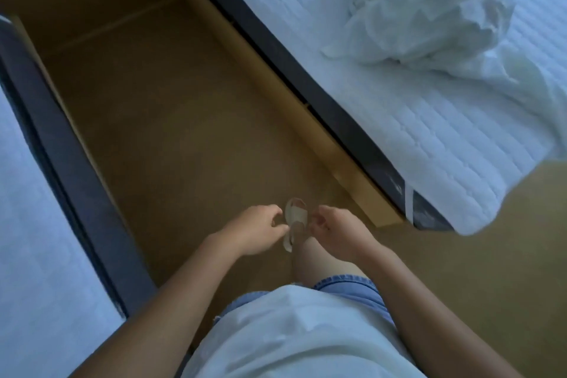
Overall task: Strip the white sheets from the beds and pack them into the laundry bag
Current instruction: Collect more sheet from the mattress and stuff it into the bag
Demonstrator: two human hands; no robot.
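Nearest me, left hand [256,232] and right hand [339,233] hung loosely curled, holding nothing. White sheets [429,18] lay bunched on the right bed [445,138], away from its foot corner: stripped, I judged, but unpacked; no laundry bag showed.

White sheet [429,18], white mattress pad [445,138] quilted in stripes, dark bed frame [306,83], tan floor [171,120], blue denim shorts [352,285]

Left bed [18,193]: cut by the left edge, just a strip.
Right bed [429,138]: runs off top and right edges.
White sheets [429,18]: folds lost past the top edge.
Left hand [254,232], right hand [340,232]: fingertips curled under, blurred, perhaps empty.
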